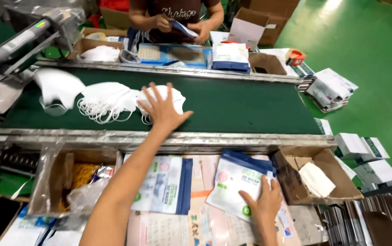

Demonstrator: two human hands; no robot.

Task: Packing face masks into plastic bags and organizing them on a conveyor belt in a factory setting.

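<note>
green conveyor belt: white mask stacks lying flat, left half | counter below: blue-and-white pouches, open cardboard boxes

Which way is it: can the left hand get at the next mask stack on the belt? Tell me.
Probably yes: the left hand already lies on one mask stack, and the next stack lies just beside it, uncovered.

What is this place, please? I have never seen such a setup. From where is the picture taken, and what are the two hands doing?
The single picture comes from a camera on a person's head, looking down. No robot works here, only bare hands. The left hand lies spread on a stack of white face masks on a dark green conveyor belt. The right hand presses flat on a white and blue pouch on the near table. More masks lie to the left. Across the belt, another person's hands hold a pouch.
</note>
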